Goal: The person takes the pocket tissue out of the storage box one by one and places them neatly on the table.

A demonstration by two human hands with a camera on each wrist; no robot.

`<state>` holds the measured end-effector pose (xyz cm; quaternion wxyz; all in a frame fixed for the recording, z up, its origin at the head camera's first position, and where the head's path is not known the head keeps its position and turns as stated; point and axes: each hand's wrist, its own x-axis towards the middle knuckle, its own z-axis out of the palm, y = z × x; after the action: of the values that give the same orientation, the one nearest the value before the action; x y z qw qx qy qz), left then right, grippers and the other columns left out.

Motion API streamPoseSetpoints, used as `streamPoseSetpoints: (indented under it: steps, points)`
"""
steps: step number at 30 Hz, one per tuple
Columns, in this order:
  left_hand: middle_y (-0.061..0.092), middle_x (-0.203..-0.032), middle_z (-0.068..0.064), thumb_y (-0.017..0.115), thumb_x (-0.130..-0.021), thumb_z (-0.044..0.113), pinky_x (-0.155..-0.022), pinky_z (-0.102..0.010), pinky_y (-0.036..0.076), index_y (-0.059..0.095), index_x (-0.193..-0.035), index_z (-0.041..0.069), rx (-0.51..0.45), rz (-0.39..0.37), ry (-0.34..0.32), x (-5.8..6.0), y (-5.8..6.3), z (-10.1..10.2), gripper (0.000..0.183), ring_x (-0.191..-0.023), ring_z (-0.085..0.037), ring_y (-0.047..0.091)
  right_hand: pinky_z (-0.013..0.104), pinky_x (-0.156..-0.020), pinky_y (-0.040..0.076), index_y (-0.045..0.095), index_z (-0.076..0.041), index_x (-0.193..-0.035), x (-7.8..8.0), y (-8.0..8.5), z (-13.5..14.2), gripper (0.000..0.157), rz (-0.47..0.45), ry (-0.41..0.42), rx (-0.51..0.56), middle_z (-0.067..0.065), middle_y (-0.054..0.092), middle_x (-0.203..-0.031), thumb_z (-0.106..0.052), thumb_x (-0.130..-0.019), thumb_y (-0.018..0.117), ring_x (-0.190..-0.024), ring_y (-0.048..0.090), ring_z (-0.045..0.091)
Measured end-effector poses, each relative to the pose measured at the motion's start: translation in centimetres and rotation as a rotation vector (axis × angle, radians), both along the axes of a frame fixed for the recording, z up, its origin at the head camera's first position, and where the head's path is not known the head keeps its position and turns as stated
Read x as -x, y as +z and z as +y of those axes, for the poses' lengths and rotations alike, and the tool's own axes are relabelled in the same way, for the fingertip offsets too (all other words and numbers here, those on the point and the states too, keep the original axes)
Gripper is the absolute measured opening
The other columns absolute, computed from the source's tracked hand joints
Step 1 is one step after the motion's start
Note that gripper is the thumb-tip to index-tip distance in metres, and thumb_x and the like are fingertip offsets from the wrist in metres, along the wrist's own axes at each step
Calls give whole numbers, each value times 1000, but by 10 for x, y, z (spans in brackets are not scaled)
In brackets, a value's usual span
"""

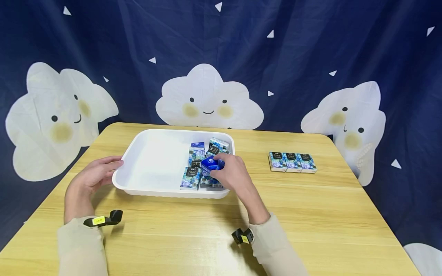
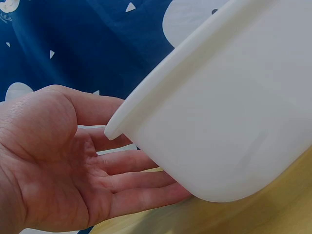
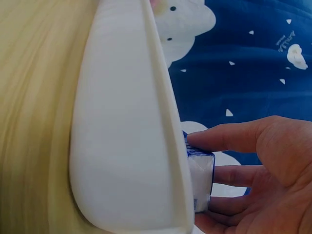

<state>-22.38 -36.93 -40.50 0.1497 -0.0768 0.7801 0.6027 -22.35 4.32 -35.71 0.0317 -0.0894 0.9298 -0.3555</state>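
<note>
A white plastic tray (image 1: 152, 161) sits on the table with several floral pocket tissue packs (image 1: 190, 178) in its right part. My right hand (image 1: 236, 174) reaches over the tray's right side. It pinches a blue-ended tissue pack (image 1: 210, 165) between thumb and fingers, above the other packs. In the right wrist view, the pack's pale side (image 3: 201, 180) shows beyond the tray wall. My left hand (image 1: 98, 174) is at the tray's left end, thumb at the rim. Its fingers extend fairly straight along the outside of the tray in the left wrist view (image 2: 141, 178).
Three floral tissue packs (image 1: 292, 162) lie side by side in a row on the wooden table (image 1: 310, 214), right of the tray. Behind the table hangs a dark blue curtain (image 1: 293, 57) with clouds and small white triangles.
</note>
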Motion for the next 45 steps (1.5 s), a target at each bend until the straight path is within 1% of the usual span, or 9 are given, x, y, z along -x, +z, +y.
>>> streamPoseSetpoints:
  steps: [3,7,11,18,25,31,34,41,45]
  points:
    - [67,-98,23,56,-105,33,-80,-23,59,18,-158,-6,6,-3,3,0,1,1,76,-91,-2,69,43,-89,56,68,-13,-131,2,3,5,47,13,-14,17,13,67,-130,-21,-86,78,-115,62,29]
    - [67,-98,23,55,-106,31,-80,-23,59,17,-158,-6,3,-5,6,0,1,1,75,-90,-1,69,43,-91,57,69,-14,-130,4,5,13,47,13,-46,51,11,66,-134,-22,-85,79,-116,62,27]
    - [66,-98,23,55,-106,31,-80,-23,59,17,-159,-5,0,-10,10,0,0,0,75,-90,-1,68,41,-87,59,69,-15,-131,6,7,20,48,3,-66,82,10,66,-134,-24,-85,80,-112,66,26]
    - [67,-99,23,55,-106,31,-80,-23,59,19,-158,-6,3,-1,-1,1,-1,-1,74,-91,-2,68,40,-83,58,69,-16,-129,10,11,35,46,27,-98,93,12,69,-123,-27,-85,78,-105,68,26]
    - [67,-98,22,55,-106,32,-80,-24,59,21,-157,-6,19,9,0,0,-1,0,73,-90,-2,68,40,-80,56,71,-18,-125,16,11,49,43,63,-159,91,11,73,-113,-33,-85,77,-99,70,27]
    - [66,-98,23,54,-106,33,-80,-24,59,21,-158,-6,31,2,7,1,-2,-1,73,-90,-2,68,42,-83,58,70,-14,-127,22,7,60,45,46,-195,145,16,72,-117,-31,-86,77,-105,70,31]
    - [66,-98,22,55,-106,33,-80,-24,59,21,-158,-6,29,2,7,1,-2,-1,73,-90,-2,68,41,-81,58,69,-12,-128,27,4,66,46,38,-208,145,18,71,-119,-31,-86,77,-103,69,32]
    - [67,-98,21,56,-106,32,-80,-24,59,20,-157,-7,5,13,-3,0,-1,0,74,-90,-3,68,39,-78,58,68,-11,-128,35,-9,77,47,-4,-269,147,19,70,-120,-31,-87,76,-100,69,32]
    - [67,-99,22,55,-106,32,-80,-24,59,19,-158,-7,4,11,-5,0,-1,0,74,-90,-2,68,40,-78,60,66,-9,-131,38,-16,79,49,-18,-276,145,21,69,-122,-31,-88,75,-101,70,33]
